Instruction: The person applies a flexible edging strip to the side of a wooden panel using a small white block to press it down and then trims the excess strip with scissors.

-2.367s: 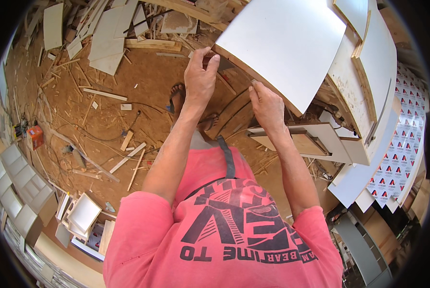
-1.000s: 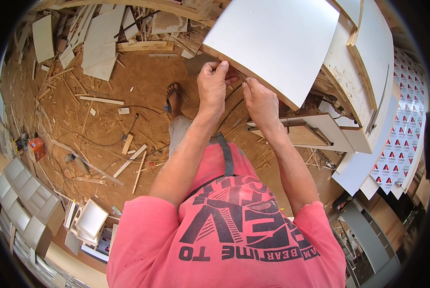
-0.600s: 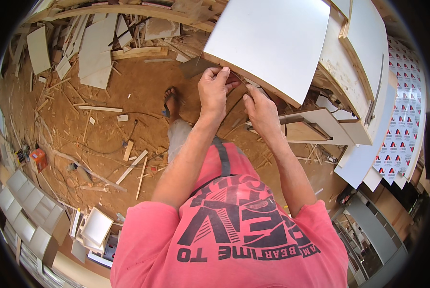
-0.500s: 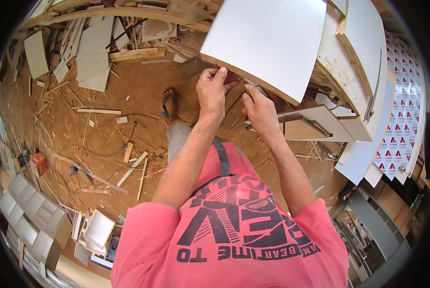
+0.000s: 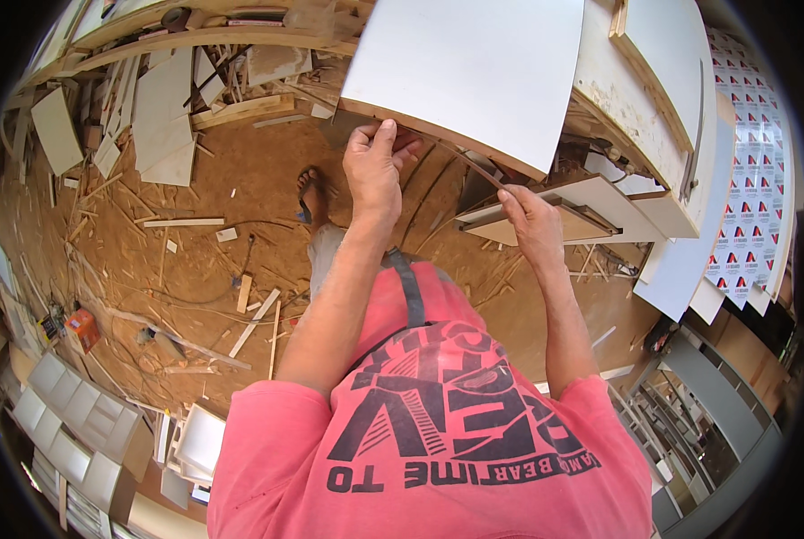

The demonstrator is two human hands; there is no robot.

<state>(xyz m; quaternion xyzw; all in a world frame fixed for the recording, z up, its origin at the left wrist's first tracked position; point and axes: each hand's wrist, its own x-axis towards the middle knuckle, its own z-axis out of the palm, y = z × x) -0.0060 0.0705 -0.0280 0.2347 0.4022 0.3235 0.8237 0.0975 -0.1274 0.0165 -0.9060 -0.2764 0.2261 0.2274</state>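
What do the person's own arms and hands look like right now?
The forearms are bare below the short pink sleeves of a T-shirt. The left hand and right hand are ungloved, and no watch or bracelet shows at either wrist.

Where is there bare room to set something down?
The visible top of the white panel, bordered by its brown front edge and the left hand; mostly bare ground between the sandalled foot and pale boards. Crowded: farther left, among wood scraps.

Bright, diffuse light nearly washes out the smooth white rectangular panel (image 5: pixel 465 76), with shadow beneath. The brown earth floor (image 5: pixel 263 166) is evenly lit. Fisheye distortion bends straight edges; all 4 corners are black.
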